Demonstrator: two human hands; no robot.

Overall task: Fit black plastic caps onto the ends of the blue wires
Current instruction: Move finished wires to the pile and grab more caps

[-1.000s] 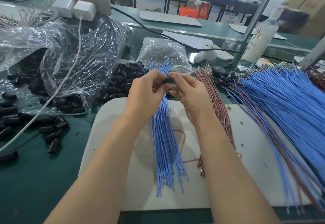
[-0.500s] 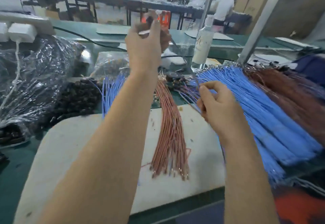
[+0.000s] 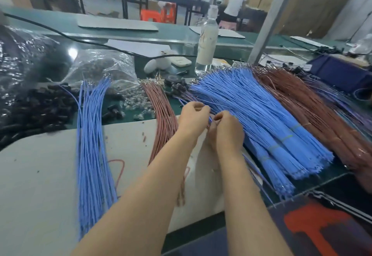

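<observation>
Blue wires (image 3: 261, 115): large fan just right of both hands, lengths running near-right to far-left.
Right hand (image 3: 225, 131): apparently pinches one wire at the fan's left edge.
Left hand (image 3: 194, 115): curled, contents untellable.
Black caps (image 3: 40, 104): heaped well left, nearer the left hand.

Across the white work board (image 3: 40, 175) lie light blue wires (image 3: 92, 155) and reddish-brown wires (image 3: 161, 104). Right of the board spread a bigger blue heap (image 3: 261, 115) and a dark brown heap (image 3: 322, 115). Left of it sit black plastic caps (image 3: 30, 111), and beyond it are a green bench top (image 3: 120, 24) and an orange-red stool (image 3: 159, 15).
</observation>
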